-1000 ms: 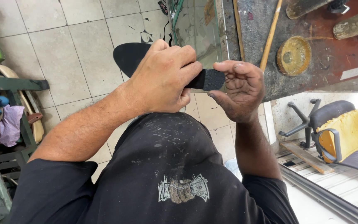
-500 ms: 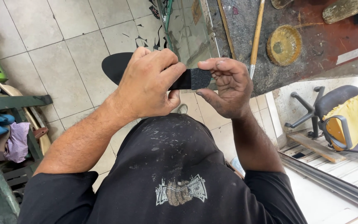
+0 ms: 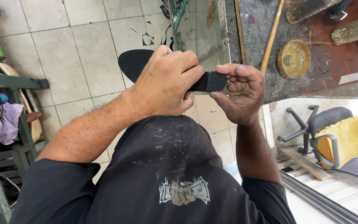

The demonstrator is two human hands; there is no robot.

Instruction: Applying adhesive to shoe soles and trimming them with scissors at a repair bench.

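A flat black shoe sole (image 3: 135, 62) is held up over the tiled floor (image 3: 63, 54), in front of the belly. The left hand (image 3: 166, 83) is closed around its middle. Its end at 3 o'clock is pinched by the right hand (image 3: 241, 93) fingers (image 3: 239, 70). The work looks unfinished, since the sole is gripped, not set on the desk (image 3: 311, 79) at 1 o'clock.

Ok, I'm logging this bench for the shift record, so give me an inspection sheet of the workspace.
Surface: stained, dark workbench at upper right; tiled floor below.
Job's things: black shoe sole, held in the air over the floor.
Clutter: round yellow dish, wooden stick and a bottle on the bench.
Grippers: left hand and right hand both grip the sole.
Cables: nothing seen.
Surroundings: green rack at left, office chair with yellow cover at right.
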